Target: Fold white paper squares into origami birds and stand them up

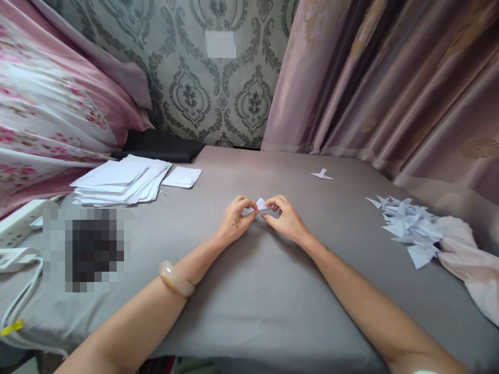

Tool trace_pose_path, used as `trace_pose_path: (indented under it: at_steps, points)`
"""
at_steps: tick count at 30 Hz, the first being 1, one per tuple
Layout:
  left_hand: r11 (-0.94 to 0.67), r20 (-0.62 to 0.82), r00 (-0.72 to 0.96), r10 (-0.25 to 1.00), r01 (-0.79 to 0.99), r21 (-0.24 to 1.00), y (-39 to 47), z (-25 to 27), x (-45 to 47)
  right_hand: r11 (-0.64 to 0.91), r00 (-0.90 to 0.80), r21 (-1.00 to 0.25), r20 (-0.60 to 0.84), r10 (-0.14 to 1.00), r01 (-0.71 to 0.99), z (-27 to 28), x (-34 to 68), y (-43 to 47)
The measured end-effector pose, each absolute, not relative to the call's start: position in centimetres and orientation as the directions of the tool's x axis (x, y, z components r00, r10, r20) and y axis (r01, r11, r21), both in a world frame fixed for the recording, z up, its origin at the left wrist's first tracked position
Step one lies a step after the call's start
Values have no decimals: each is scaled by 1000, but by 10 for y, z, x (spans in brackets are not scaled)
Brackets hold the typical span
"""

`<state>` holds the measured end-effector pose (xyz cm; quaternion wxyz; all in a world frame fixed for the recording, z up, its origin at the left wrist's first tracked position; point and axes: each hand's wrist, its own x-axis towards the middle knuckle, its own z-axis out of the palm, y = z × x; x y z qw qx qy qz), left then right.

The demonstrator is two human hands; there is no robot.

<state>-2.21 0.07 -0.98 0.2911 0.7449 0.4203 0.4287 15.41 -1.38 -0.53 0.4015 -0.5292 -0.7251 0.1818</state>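
Observation:
A small piece of folded white paper (pixel 261 203) is held up between my two hands over the middle of the grey cloth. My left hand (pixel 238 218) pinches its left side between thumb and fingers. On the other side, my right hand (pixel 286 218) grips the right part with thumb and forefinger. The paper has a pointed top, and its lower and outer parts are partly hidden by my fingers. A pale bangle (pixel 176 279) circles my left forearm.
Stacked white paper sheets (pixel 120 182) lie at the left, beside a smaller stack of paper squares (pixel 182 177). One folded paper piece (pixel 322 174) rests at the back right; a heap of folded paper pieces (pixel 413 226) lies at far right. A white power strip (pixel 23 221) sits on the left edge.

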Motion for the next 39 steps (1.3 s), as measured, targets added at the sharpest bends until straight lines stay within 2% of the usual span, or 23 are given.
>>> trace_pose_path:
  at_steps: [4,8,12,16,19,23,25,29,34,39]
  points:
    - [-309,267,272,924,125,943,5,-14,-21,395,-98,-668,436,895,630,-11,153,-16]
    - [-167,167,263,950,-23,986,6,-13,-19,385,-54,-697,446,893,605,-18,156,-21]
    - [-33,58,223,973,-114,993,4,-9,-19,327,-35,-799,359,933,504,-17,153,-23]
    - [90,-22,269,963,-243,966,4,-11,-19,217,-19,-893,229,973,394,-12,151,-24]
    - [136,-72,299,952,-198,971,7,-13,-19,207,23,-924,227,974,321,-10,153,-22]
    - [-8,12,295,955,-15,1000,14,-5,-16,174,144,-969,200,969,173,-9,156,-19]
    - [-7,21,338,941,-42,999,17,1,-12,146,178,-988,153,972,54,-9,157,-18]
    - [109,-41,379,925,-160,981,24,3,-3,81,88,-987,69,994,-139,-8,159,-16]
    - [186,-101,375,922,-199,962,29,-9,1,56,89,-991,46,995,-118,-10,162,-14]
    - [147,-89,309,947,-168,975,23,-8,0,92,178,-995,98,979,39,-13,162,-11]
